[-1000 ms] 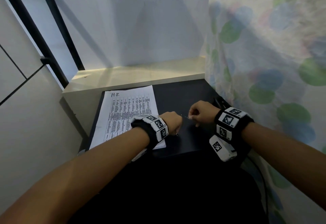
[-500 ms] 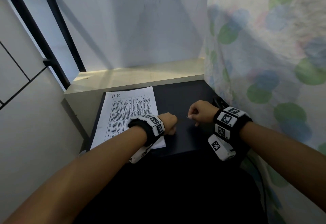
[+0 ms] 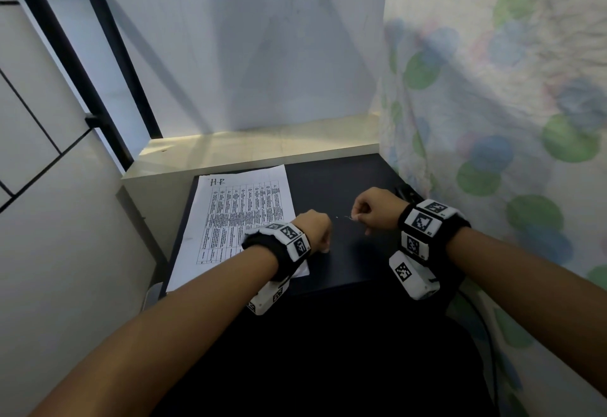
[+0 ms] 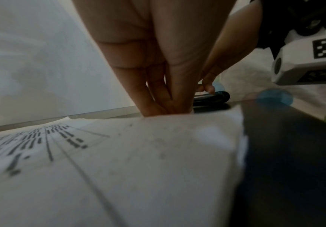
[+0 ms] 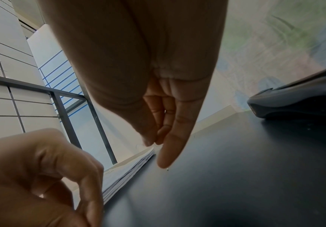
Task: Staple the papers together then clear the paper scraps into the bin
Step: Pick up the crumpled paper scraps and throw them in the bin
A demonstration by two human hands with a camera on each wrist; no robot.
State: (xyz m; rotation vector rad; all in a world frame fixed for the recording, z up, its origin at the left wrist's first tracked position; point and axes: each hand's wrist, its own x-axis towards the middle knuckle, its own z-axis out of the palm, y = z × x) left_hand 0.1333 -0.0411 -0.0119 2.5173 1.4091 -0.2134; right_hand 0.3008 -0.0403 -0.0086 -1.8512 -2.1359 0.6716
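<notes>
A stack of printed papers (image 3: 239, 216) lies on the left of the black table (image 3: 345, 180). My left hand (image 3: 323, 245) rests curled at the stack's right edge, and nothing shows in its fingers. In the left wrist view its fingertips (image 4: 158, 107) dip behind the paper (image 4: 138, 169). To the right, my right hand (image 3: 361, 218) pinches a thin metal staple piece (image 3: 346, 218) just above the table. In the right wrist view its thumb and forefinger (image 5: 154, 142) meet, with another finger pointing down at the table. A black stapler (image 3: 405, 191) lies behind the right hand.
A pale ledge (image 3: 262, 144) runs along the back of the table, and a dotted curtain (image 3: 492, 121) hangs close on the right. A white wall (image 3: 65, 252) closes the left side. A tiny speck (image 5: 167, 169) lies on the table. No bin shows.
My left hand has let go of the thin metal piece and drawn back to the left. The right hand has stayed in place, still pinching it.
</notes>
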